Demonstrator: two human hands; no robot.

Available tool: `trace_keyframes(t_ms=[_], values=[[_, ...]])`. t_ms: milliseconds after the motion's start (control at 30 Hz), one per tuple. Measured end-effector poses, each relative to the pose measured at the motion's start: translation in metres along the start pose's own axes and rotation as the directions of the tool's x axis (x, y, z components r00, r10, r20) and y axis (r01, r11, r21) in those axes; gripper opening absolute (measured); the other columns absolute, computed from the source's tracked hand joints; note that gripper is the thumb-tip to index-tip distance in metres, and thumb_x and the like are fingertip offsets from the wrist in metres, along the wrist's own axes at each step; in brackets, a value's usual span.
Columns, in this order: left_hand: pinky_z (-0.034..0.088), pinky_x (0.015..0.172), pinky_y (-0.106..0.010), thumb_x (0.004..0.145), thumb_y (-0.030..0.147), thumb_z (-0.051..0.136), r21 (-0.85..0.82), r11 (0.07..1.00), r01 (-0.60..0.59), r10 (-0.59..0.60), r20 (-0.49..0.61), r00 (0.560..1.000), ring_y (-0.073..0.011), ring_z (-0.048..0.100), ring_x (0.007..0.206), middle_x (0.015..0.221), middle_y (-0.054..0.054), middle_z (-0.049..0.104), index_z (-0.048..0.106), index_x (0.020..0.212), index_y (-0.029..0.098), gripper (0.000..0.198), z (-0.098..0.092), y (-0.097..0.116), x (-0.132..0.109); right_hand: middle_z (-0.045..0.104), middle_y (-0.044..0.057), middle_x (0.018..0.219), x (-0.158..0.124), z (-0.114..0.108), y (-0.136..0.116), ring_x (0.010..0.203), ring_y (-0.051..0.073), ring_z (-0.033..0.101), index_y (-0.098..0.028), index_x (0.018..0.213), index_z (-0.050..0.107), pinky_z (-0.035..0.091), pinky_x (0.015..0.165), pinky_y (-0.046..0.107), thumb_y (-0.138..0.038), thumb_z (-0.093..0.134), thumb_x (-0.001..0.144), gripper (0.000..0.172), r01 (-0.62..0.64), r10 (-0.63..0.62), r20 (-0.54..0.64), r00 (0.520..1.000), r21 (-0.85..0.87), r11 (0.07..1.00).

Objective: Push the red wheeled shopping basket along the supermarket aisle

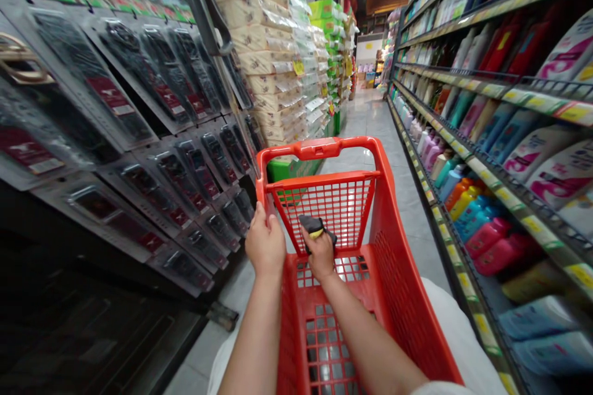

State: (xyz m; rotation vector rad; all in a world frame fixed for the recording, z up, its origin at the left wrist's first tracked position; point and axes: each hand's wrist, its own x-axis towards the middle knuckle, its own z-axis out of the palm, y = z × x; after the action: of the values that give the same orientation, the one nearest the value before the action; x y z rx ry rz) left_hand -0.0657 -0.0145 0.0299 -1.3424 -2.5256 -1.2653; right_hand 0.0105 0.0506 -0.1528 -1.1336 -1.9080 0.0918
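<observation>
Inside the red basket (403,259), right hand (319,254) has a dark cloth (311,224) with a yellow band bunched between thumb and fingers, up near the mesh end panel (324,178). Left hand (266,241) is curled round the basket's left edge, just below the metal rod (238,117). Can't tell how firm either hold is.

Risks, my read:
- Snag: soft cloth against a panel full of holes. A loose fold or a fingertip could catch if dragged across.
- Twist: only one side is braced. Hard push from the right hand could turn the basket or slide it on the smooth tile floor (370,117).
- Handle: grey pull handle (200,6) leans toward the hanging packs (111,89). If it swings, packs could get knocked loose; left fingers sit near the rod's foot, so a pinch is possible.
- Shelf: slewing right could hit the low bottles (486,236).
</observation>
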Motion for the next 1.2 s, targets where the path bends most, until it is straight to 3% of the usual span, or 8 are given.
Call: trace_keyframes(t_ms=[133, 300, 500, 667, 900, 1000, 1067, 1200], values=[[0.045, 0.098, -0.031, 0.09, 0.024, 0.041, -0.044, 0.999, 0.003, -0.003, 0.003, 1.0, -0.0224, 0.057, 0.118, 0.136, -0.009, 0.054, 0.049, 0.137, 0.016, 0.048, -0.002, 0.0, -0.001, 0.064, 0.011, 0.109, 0.035, -0.026, -0.01, 0.117, 0.029, 0.046, -0.027, 0.14, 0.045, 0.04, 0.096, 0.045, 0.0, 0.039, 0.075, 0.071, -0.092, 0.084, -0.127, 0.988, -0.058, 0.994], [0.046, 0.095, -0.031, 0.09, 0.023, 0.041, -0.031, 0.999, 0.029, -0.029, 0.022, 0.999, -0.0232, 0.059, 0.116, 0.134, -0.008, 0.055, 0.048, 0.138, 0.017, 0.049, -0.002, -0.001, -0.001, 0.06, 0.003, 0.126, 0.074, -0.03, -0.022, 0.136, 0.025, 0.03, -0.037, 0.136, 0.047, 0.022, 0.111, 0.05, -0.006, 0.048, 0.084, 0.06, 0.196, -0.194, 0.026, 0.981, -0.099, 0.976], [0.047, 0.094, -0.032, 0.09, 0.023, 0.041, -0.057, 0.998, 0.019, -0.018, 0.014, 1.0, -0.0238, 0.059, 0.116, 0.135, -0.008, 0.054, 0.047, 0.138, 0.017, 0.049, -0.001, -0.005, 0.002, 0.066, 0.001, 0.119, 0.03, 0.014, 0.006, 0.131, 0.015, 0.042, -0.026, 0.103, 0.069, 0.028, 0.112, 0.041, -0.013, 0.055, 0.088, 0.025, 0.39, -0.372, 0.221, 0.902, -0.043, 0.92], [0.047, 0.094, -0.03, 0.089, 0.022, 0.041, -0.095, 0.995, 0.003, -0.003, -0.004, 1.0, -0.023, 0.059, 0.115, 0.133, -0.01, 0.056, 0.05, 0.136, 0.014, 0.048, -0.002, -0.007, 0.003, 0.07, 0.001, 0.11, -0.023, 0.007, 0.047, 0.116, 0.014, 0.055, -0.023, 0.09, 0.072, 0.039, 0.099, 0.03, -0.006, 0.057, 0.08, 0.025, 0.575, -0.562, 0.376, 0.737, 0.089, 0.813], [0.048, 0.094, -0.032, 0.088, 0.022, 0.042, -0.06, 0.998, -0.017, 0.017, -0.007, 1.0, -0.0248, 0.06, 0.114, 0.13, -0.011, 0.058, 0.051, 0.135, 0.014, 0.048, 0.0, -0.004, 0.004, 0.07, 0.0, 0.075, 0.028, -0.04, 0.049, 0.085, 0.015, 0.055, -0.022, 0.066, 0.067, 0.036, 0.084, 0.029, -0.01, 0.062, 0.078, 0.017, 0.553, -0.49, 0.506, 0.71, 0.03, 0.833], [0.049, 0.091, -0.034, 0.088, 0.023, 0.042, -0.065, 0.998, -0.006, 0.006, -0.006, 1.0, -0.027, 0.062, 0.111, 0.129, -0.012, 0.059, 0.051, 0.135, 0.015, 0.049, -0.002, -0.002, 0.005, 0.069, 0.003, 0.093, 0.044, -0.062, 0.056, 0.094, 0.018, 0.051, -0.024, 0.082, 0.069, 0.034, 0.087, 0.033, -0.015, 0.055, 0.084, 0.017, 0.381, -0.311, 0.361, 0.879, -0.141, 0.914], [0.05, 0.089, -0.035, 0.088, 0.023, 0.042, -0.071, 0.997, 0.0, -0.001, -0.006, 1.0, -0.0276, 0.063, 0.109, 0.127, -0.012, 0.06, 0.052, 0.135, 0.015, 0.048, -0.003, -0.002, 0.004, 0.066, 0.005, 0.099, 0.033, -0.064, 0.06, 0.095, 0.02, 0.049, -0.024, 0.088, 0.069, 0.035, 0.085, 0.033, -0.01, 0.05, 0.083, 0.025, 0.048, -0.028, 0.082, 0.996, -0.262, 0.964], [0.051, 0.086, -0.035, 0.088, 0.023, 0.042, -0.054, 0.998, 0.012, -0.012, -0.004, 1.0, -0.0277, 0.064, 0.107, 0.126, -0.013, 0.061, 0.051, 0.135, 0.016, 0.048, -0.005, 0.0, 0.004, 0.061, 0.008, 0.089, -0.004, -0.028, 0.047, 0.084, 0.02, 0.051, -0.019, 0.089, 0.067, 0.039, 0.075, 0.03, 0.001, 0.043, 0.069, 0.037, -0.489, 0.432, -0.293, 0.853, -0.161, 0.857]])
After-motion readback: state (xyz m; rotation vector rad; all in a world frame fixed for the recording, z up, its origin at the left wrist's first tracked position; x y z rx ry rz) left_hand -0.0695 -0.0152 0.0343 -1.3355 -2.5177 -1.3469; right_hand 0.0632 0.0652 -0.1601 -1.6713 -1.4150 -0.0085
